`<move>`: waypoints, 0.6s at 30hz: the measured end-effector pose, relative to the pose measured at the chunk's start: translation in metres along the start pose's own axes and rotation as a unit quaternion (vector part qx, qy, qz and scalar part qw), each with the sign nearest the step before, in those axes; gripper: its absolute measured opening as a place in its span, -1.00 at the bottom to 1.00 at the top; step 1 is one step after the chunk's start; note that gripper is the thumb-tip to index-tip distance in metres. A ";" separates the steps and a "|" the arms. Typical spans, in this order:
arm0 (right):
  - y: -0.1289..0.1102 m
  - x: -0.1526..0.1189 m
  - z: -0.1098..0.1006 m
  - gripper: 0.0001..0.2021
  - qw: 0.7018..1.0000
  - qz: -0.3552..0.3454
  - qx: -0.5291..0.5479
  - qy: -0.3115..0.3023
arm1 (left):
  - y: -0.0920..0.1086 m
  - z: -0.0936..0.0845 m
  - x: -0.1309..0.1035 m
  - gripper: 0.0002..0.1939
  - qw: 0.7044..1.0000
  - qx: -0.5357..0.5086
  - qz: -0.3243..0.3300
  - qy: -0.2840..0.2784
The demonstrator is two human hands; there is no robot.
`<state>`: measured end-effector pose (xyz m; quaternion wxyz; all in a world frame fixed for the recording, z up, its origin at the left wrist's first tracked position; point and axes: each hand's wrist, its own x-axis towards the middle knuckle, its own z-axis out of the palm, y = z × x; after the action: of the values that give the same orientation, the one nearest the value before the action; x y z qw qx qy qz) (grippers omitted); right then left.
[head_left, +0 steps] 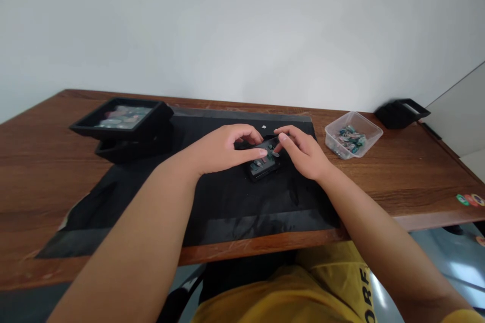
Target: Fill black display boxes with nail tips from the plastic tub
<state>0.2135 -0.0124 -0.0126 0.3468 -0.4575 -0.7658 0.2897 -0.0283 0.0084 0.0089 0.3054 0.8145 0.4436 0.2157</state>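
A small black tray [265,167] with several greenish stones in it lies on the black mat [227,202] in the middle of the wooden table [397,176]. My left hand [223,149] rests on the tray's left side, thumb stretched over the stones. My right hand [303,151] touches the tray's right end, its fingertips pinched over a stone at the top. Whether a stone is gripped is hard to tell.
Two stacked black trays [125,121], the upper one holding stones, stand at the mat's far left. A clear plastic tub [353,135] of stones sits to the right. An empty black tray [401,112] lies at the far right corner. A small white chip [264,126] lies on the mat.
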 end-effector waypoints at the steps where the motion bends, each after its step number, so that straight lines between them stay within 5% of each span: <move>1: 0.000 0.000 0.000 -0.56 1.000 -0.009 -0.017 -0.005 | 0.000 0.000 0.000 -0.52 1.000 0.001 0.004 0.005; 9: -0.002 -0.002 -0.002 -0.47 0.988 -0.029 -0.142 -0.046 | -0.002 -0.002 -0.001 -0.55 1.000 0.014 0.013 0.020; 18: -0.001 -0.002 -0.003 -0.46 0.990 -0.037 -0.119 -0.062 | -0.001 -0.004 -0.001 -0.56 0.999 0.021 0.015 0.027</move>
<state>0.2165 -0.0146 -0.0105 0.2523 -0.4481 -0.8312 0.2113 -0.0320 0.0087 0.0113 0.2729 0.8211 0.4436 0.2334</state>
